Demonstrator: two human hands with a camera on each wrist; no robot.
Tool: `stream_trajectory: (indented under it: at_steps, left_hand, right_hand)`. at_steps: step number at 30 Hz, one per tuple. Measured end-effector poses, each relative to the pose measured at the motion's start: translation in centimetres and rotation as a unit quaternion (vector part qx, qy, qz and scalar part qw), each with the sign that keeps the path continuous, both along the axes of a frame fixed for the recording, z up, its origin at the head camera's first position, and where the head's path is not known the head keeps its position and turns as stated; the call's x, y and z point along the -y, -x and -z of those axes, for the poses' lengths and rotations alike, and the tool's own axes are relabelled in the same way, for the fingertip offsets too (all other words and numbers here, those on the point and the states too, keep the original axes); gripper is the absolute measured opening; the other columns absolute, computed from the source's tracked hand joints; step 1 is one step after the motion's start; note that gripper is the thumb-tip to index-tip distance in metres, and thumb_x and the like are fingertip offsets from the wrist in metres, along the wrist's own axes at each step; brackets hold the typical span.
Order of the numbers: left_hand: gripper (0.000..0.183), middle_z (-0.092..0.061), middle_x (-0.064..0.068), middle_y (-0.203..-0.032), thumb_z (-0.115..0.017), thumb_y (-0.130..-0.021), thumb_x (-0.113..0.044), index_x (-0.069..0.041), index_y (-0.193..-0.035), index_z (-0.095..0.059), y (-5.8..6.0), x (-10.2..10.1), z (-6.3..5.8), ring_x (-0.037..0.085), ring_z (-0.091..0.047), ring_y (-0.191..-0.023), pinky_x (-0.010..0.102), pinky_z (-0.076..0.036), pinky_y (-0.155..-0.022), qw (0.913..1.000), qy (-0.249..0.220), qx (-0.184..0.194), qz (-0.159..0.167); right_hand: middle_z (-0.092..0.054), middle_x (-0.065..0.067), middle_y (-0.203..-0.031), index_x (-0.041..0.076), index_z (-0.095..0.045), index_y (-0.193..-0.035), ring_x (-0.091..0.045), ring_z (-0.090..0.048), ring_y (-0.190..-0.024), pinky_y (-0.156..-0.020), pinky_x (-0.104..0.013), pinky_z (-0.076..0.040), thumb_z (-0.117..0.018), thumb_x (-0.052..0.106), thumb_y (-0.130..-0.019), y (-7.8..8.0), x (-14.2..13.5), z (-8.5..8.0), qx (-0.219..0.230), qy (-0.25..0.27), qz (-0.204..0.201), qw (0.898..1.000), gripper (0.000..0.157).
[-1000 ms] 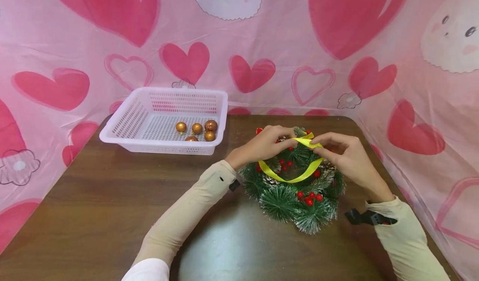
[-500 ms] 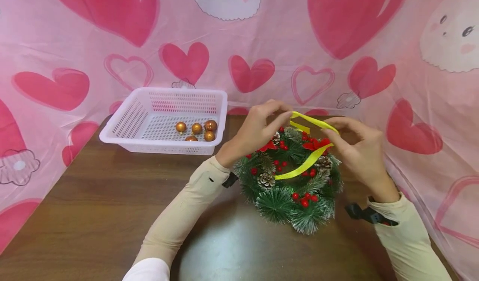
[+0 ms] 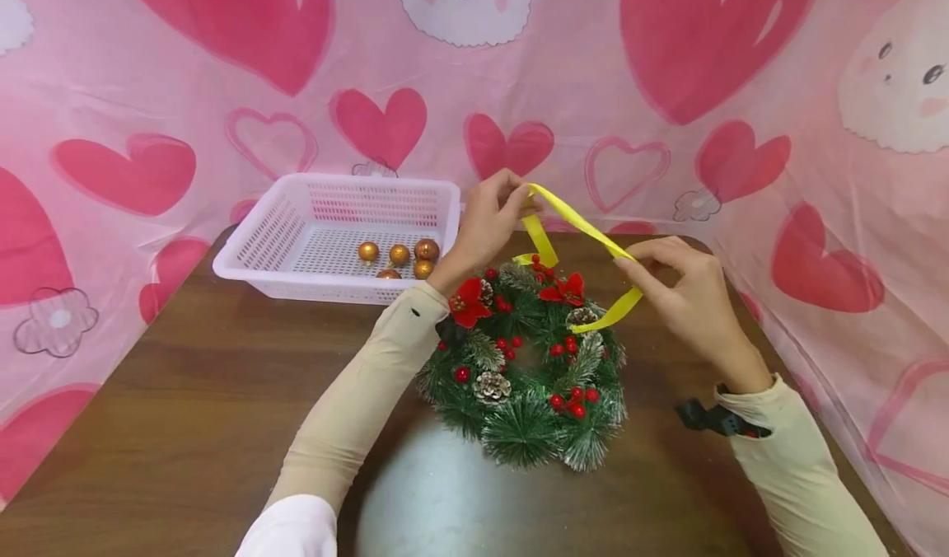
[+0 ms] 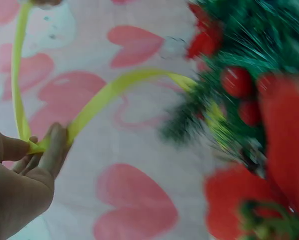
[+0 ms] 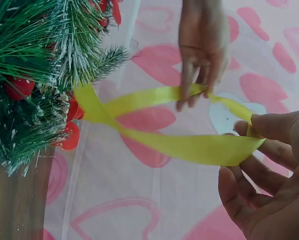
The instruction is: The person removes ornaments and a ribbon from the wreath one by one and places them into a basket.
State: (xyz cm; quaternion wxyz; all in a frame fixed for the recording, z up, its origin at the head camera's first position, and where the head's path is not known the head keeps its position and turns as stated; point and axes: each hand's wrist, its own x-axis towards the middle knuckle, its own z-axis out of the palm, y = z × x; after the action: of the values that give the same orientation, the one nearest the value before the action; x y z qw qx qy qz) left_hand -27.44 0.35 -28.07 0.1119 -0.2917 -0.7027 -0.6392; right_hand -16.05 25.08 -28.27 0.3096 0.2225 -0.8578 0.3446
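A yellow ribbon (image 3: pixel 574 217) is stretched between the two hands, above a green wreath (image 3: pixel 522 425) that lies on the table. My left hand (image 3: pixel 489 219) pinches the ribbon between thumb and fingers, up and behind the wreath's far left side. The right hand (image 3: pixel 682 293) pinches it lower, to the right of the wreath. From both hands the ribbon runs down to the wreath's far side, as the right wrist view shows. Red berries (image 3: pixel 574 403), pinecones (image 3: pixel 492 386) and red fabric flowers (image 3: pixel 469 303) decorate the wreath.
A white plastic basket (image 3: pixel 252 270) stands at the back left, holding several gold and copper baubles (image 3: pixel 399 255). The brown wooden table (image 3: pixel 222 425) ends at a pink heart-print cloth (image 3: pixel 586 71) behind and at the right.
The left hand has risen and moved left with the ribbon, widening the span between the hands. The right hand went up and right, then slightly back. The wreath has shifted left in view.
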Motion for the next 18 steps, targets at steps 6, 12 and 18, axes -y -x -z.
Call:
stream_trajectory:
  at_steps: [6, 12, 18]
  left_hand:
    - [0.018, -0.069, 0.015, -0.116, -0.055, -0.102, -0.011, 0.001, -0.110, -0.065, 2.1, 0.7, 1.0, 0.024, -0.061, -0.118, 0.027, -0.046, -0.099, 0.9890, 0.098, -0.085, -0.071]
    - [0.019, -0.066, 0.017, -0.122, -0.055, -0.101, -0.008, 0.003, -0.110, -0.066, 2.0, 1.7, 0.4, 0.022, -0.046, -0.137, 0.024, -0.033, -0.112, 0.9642, 0.136, -0.201, -0.106]
    - [0.015, -0.068, 0.013, -0.115, -0.056, -0.101, -0.010, 0.000, -0.106, -0.067, 1.7, 2.7, -0.4, 0.020, -0.059, -0.118, 0.025, -0.043, -0.100, 0.9558, 0.198, -0.203, -0.078]
  right_hand:
    - [-0.068, 0.004, -0.084, 0.007, -0.076, -0.090, -0.006, -0.053, -0.069, -0.060, -0.016, -0.042, -0.077, 0.010, -0.087, 0.9, 0.4, 0.5, 0.008, -0.009, 0.006, 1.000, 0.004]
    - [-0.064, 0.005, -0.078, 0.006, -0.077, -0.087, -0.006, -0.050, -0.066, -0.058, -0.018, -0.038, -0.077, 0.012, -0.087, 1.2, 1.0, 0.7, -0.009, 0.000, 0.007, 1.000, 0.006]
    - [-0.059, 0.003, -0.070, 0.008, -0.078, -0.087, -0.008, -0.046, -0.064, -0.057, -0.022, -0.033, -0.077, 0.012, -0.087, 1.2, 1.1, 0.6, -0.018, 0.002, 0.013, 1.000, 0.005]
